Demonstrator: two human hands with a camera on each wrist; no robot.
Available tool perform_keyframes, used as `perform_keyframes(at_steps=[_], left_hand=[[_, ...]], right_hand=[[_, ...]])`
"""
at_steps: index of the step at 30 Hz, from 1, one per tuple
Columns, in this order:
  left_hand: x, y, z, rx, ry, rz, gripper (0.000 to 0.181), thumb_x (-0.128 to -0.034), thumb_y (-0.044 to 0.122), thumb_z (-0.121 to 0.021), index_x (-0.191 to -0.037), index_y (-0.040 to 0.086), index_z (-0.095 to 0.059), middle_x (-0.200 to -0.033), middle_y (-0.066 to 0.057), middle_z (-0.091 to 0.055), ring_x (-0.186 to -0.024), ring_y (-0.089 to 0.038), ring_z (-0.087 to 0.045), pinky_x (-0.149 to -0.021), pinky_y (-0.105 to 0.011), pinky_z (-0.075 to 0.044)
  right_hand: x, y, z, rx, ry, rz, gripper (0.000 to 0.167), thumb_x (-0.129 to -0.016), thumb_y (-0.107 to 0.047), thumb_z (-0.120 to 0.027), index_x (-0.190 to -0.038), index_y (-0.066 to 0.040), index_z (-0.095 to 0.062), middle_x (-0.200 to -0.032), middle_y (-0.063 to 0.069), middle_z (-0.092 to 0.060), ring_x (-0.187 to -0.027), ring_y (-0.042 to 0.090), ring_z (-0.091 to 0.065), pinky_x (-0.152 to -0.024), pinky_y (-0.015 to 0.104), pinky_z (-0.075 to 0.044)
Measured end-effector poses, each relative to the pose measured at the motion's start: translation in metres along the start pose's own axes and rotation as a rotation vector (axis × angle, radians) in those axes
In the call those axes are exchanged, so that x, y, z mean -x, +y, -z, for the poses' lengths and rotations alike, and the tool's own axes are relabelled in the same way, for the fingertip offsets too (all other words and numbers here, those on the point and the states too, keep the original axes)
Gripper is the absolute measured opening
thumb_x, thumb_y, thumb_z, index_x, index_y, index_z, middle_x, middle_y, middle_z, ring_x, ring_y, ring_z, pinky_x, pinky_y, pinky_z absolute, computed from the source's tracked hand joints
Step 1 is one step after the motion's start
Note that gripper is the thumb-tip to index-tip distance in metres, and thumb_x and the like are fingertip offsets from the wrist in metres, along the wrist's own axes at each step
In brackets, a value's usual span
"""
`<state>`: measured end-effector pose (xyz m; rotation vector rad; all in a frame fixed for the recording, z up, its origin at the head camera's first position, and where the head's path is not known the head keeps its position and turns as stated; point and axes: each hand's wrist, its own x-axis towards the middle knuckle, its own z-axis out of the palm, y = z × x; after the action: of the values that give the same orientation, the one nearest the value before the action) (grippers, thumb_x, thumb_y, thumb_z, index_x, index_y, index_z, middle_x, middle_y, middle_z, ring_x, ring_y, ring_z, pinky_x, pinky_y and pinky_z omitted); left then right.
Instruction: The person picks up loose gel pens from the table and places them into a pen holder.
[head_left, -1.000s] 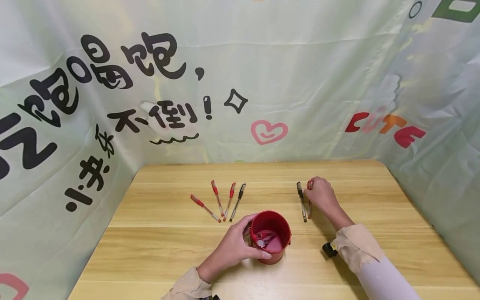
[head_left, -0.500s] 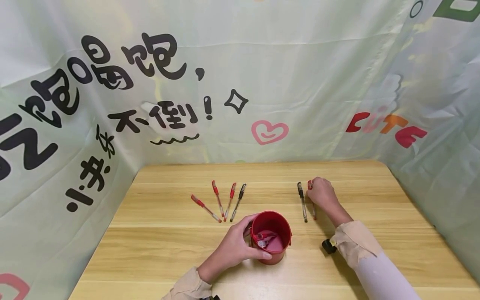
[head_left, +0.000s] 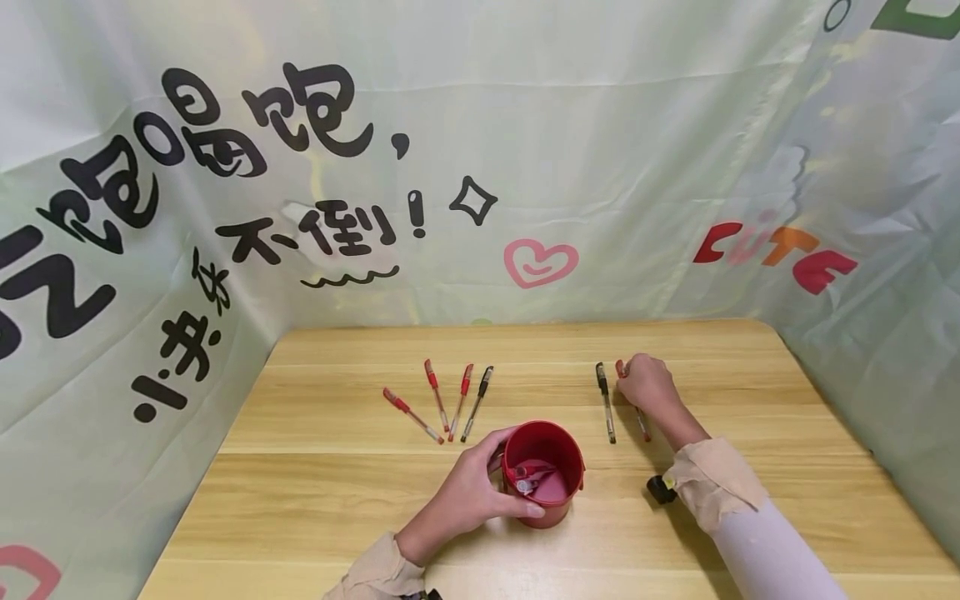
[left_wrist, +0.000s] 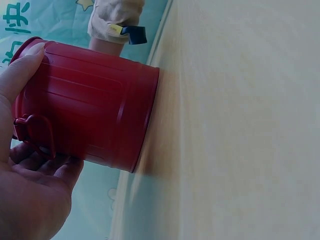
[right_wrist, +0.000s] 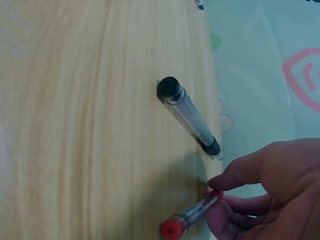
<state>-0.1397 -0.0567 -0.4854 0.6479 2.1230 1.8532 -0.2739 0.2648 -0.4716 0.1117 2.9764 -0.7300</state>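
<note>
My left hand (head_left: 476, 483) grips a small red metal bucket (head_left: 553, 515) from its left side, thumb at the front. The bucket stands upright, and a few pens (head_left: 523, 482) lie inside it. In the left wrist view its wall (left_wrist: 85, 100) and a wire handle loop show. At the back right, my right hand (head_left: 651, 392) pinches a red pen (head_left: 642, 425) near its capped end. The right wrist view shows thumb and fingers on this pen (right_wrist: 192, 215). A black pen (head_left: 605, 404) lies just left of it.
Left of centre, three red pens (head_left: 406, 408) and one black pen (head_left: 477, 404) lie fanned out on the wooden table (head_left: 300, 500). A printed fabric wall (head_left: 637, 167) rises behind and beside the table.
The red pen's lower end has swung right, away from the black pen beside it, while the right hand stays nearly in place. The left hand and bucket have not visibly moved.
</note>
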Motion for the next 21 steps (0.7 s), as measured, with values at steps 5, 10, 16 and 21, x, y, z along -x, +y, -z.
perform_keyframes(at_steps=[5,10,16,21], left_hand=[[-0.0001,0.0003,0.0000,0.001,0.001,0.004,0.095,-0.0690,0.023,-0.099,-0.150,0.027,-0.049,-0.146,0.000,-0.062,-0.136,-0.024,-0.061,-0.111,-0.032,-0.053],[0.0005,0.0021,0.0000,0.002,0.002,0.010,0.095,-0.0687,0.023,-0.099,-0.150,0.027,-0.050,-0.146,-0.001,-0.062,-0.136,-0.025,-0.061,-0.111,-0.031,-0.053],[0.0004,0.0018,0.0002,0.002,0.002,0.001,0.095,-0.0688,0.023,-0.099,-0.150,0.026,-0.050,-0.146,-0.003,-0.062,-0.136,-0.026,-0.061,-0.111,-0.035,-0.053],[0.0002,0.0009,0.0003,-0.001,0.002,0.003,0.095,-0.0690,0.024,-0.099,-0.150,0.027,-0.050,-0.146,-0.002,-0.062,-0.136,-0.025,-0.061,-0.109,-0.029,-0.053]], right_hand=[[-0.0001,-0.0013,0.0011,0.007,-0.015,-0.003,0.044,-0.091,-0.002,-0.061,-0.058,-0.019,-0.036,-0.053,-0.006,-0.027,-0.052,0.013,-0.032,-0.052,0.026,-0.034],[0.0004,-0.0016,0.0018,-0.001,-0.003,-0.006,0.041,-0.088,0.000,-0.056,-0.059,-0.020,-0.036,-0.054,-0.006,-0.030,-0.056,0.015,-0.038,-0.054,0.027,-0.034],[0.0029,-0.0014,0.0032,-0.034,-0.001,-0.028,0.024,-0.089,-0.001,-0.056,-0.068,-0.009,-0.061,-0.068,0.007,-0.060,-0.065,0.021,-0.050,-0.056,0.028,-0.039],[0.0054,-0.0006,0.0066,-0.021,0.016,-0.003,0.019,-0.091,0.001,-0.054,-0.084,-0.002,-0.071,-0.091,0.020,-0.074,-0.077,0.032,-0.065,-0.066,0.040,-0.054]])
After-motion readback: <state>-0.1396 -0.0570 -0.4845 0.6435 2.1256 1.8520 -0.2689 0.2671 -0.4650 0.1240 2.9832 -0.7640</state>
